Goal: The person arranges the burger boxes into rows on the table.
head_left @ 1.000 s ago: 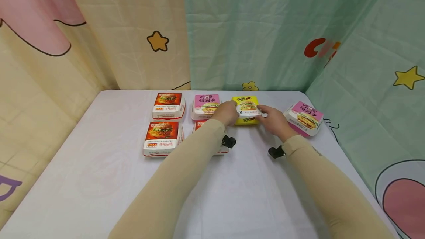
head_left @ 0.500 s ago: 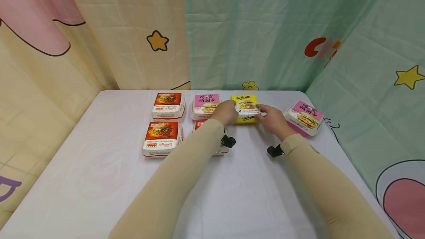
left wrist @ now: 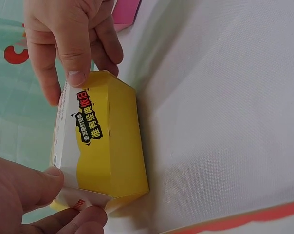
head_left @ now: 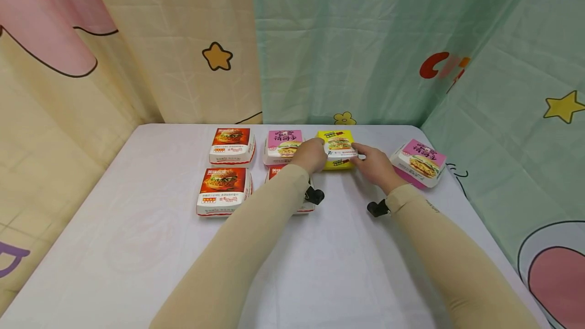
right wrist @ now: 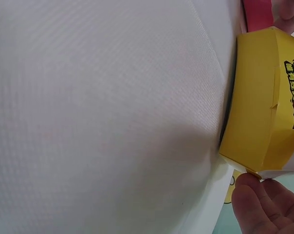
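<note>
A yellow burger box with a burger picture on its lid stands in the back row, between my two hands. My left hand grips its left side; in the left wrist view the thumb lies on the lid's edge and the fingers curl below it. At the opposite side my right hand holds the box, thumb on the lid's front corner. The right wrist view shows right fingertips against the box's end. A pink burger box is just left of my left hand, partly covered by it.
Two red-and-white burger boxes stand one before the other at the left. Another red-and-white box is mostly hidden under my left forearm. A second pink box sits angled near the table's right edge. Curtains hang behind the table.
Between my hands, the yellow box has shifted slightly left and back. Both hands have moved a little with it, keeping their hold. The other boxes stay put.
</note>
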Available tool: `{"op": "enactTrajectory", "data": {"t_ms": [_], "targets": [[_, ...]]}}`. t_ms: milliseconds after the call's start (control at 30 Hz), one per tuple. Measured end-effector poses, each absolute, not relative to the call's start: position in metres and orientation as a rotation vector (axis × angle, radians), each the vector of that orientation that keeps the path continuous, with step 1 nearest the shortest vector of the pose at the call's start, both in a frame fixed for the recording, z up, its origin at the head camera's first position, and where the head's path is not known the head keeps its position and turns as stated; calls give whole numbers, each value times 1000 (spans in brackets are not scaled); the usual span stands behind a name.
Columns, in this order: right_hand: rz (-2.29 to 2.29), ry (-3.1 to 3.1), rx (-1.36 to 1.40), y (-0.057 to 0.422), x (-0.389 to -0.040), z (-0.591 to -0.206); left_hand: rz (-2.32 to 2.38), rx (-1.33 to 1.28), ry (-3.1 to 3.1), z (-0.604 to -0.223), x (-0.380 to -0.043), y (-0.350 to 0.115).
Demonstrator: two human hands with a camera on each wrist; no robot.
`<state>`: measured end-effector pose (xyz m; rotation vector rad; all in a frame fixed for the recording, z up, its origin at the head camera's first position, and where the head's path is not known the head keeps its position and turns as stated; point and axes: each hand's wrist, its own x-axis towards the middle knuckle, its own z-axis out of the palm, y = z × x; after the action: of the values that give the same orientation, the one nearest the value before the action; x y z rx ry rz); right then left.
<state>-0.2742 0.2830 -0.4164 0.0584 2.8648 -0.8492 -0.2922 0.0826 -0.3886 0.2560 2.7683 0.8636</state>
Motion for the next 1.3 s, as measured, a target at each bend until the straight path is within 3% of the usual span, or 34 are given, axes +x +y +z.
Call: {"op": "enactTrajectory", "data": {"t_ms": [1300], "targets": [[-867, 2835, 77, 283, -278, -416, 914, 216, 2754, -389, -291, 82]]}}
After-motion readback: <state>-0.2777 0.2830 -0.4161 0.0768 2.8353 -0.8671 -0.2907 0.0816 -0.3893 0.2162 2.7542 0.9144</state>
